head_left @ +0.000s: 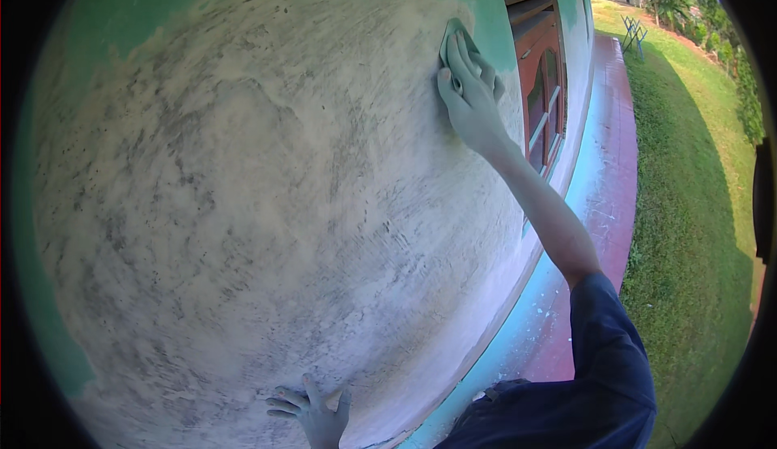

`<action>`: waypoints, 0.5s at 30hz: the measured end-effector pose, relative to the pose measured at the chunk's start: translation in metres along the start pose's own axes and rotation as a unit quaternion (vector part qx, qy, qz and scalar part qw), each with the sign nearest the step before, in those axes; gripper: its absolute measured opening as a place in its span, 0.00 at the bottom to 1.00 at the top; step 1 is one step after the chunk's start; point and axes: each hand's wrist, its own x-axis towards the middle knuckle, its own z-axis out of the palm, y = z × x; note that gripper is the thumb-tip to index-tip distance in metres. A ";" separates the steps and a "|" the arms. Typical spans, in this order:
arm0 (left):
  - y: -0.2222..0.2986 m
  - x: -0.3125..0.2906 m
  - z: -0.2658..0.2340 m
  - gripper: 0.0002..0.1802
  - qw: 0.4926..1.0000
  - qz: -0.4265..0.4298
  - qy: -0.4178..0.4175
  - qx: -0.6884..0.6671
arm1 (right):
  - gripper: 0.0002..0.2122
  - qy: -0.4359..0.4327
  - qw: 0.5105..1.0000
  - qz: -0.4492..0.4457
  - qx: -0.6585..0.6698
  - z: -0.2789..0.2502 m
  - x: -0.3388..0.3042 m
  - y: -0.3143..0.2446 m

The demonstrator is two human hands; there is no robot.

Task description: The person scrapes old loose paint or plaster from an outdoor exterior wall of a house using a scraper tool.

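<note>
The right hand (469, 97) presses a folded sheet of sandpaper (455, 38) flat against the sanded wall (243, 206), just left of the window (541, 85). It looks thin, limp and light, best held under spread fingers. The left hand (316, 415) rests open on the wall below.

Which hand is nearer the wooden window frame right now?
Right. The right hand presses a sanding sheet on the wall just left of the window frame; the left hand rests far below.

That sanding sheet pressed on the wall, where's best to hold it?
Probably flat under the palm, as the right hand does: the sanding sheet lies flush against the wall, so come straight on, fingers spread over its back, thumb hooking its lower edge.
</note>
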 end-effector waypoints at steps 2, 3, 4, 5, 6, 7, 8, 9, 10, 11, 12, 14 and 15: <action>0.001 -0.002 0.001 0.51 1.000 -0.001 0.011 -0.003 | 0.26 0.059 0.997 0.042 0.012 -0.001 0.074 0.007; 0.001 -0.001 0.003 0.51 1.000 0.000 0.020 -0.007 | 0.26 0.061 0.997 0.037 0.016 -0.002 0.077 0.003; 0.001 0.000 0.003 0.51 1.000 -0.004 0.024 -0.009 | 0.26 0.057 0.997 0.042 0.022 -0.004 0.074 -0.002; 0.000 0.000 0.005 0.51 1.000 -0.002 0.023 0.014 | 0.26 0.049 0.997 0.047 0.032 -0.002 0.066 -0.012; 0.001 -0.002 0.006 0.50 0.999 0.000 0.021 0.035 | 0.25 0.068 0.998 -0.015 -0.005 0.006 0.041 -0.020; 0.001 -0.002 0.007 0.50 0.999 -0.008 0.023 0.033 | 0.24 0.058 0.996 -0.064 -0.017 0.009 0.010 -0.034; 0.001 -0.001 0.007 0.50 0.999 -0.006 0.021 0.028 | 0.23 0.050 0.992 -0.112 -0.036 0.005 -0.013 -0.045; 0.001 -0.002 0.006 0.49 0.999 -0.005 0.016 0.027 | 0.23 0.050 0.992 -0.115 -0.033 0.000 -0.020 -0.055; 0.000 -0.003 0.006 0.49 0.999 -0.010 0.017 0.029 | 0.23 0.022 0.987 -0.156 -0.043 -0.007 -0.023 -0.069; -0.001 -0.003 0.005 0.49 1.000 -0.007 0.009 0.024 | 0.22 -0.004 0.979 -0.194 -0.058 -0.013 -0.023 -0.078; -0.004 -0.003 0.004 0.49 1.000 -0.002 -0.001 0.021 | 0.22 0.031 0.971 -0.229 -0.059 -0.012 -0.005 -0.075; -0.003 -0.002 0.004 0.49 1.000 -0.002 -0.002 0.011 | 0.21 0.092 0.977 -0.185 -0.056 0.003 0.040 -0.049; -0.001 -0.001 0.004 0.48 1.000 -0.006 -0.003 -0.001 | 0.20 0.151 0.977 -0.145 -0.049 0.009 0.058 -0.035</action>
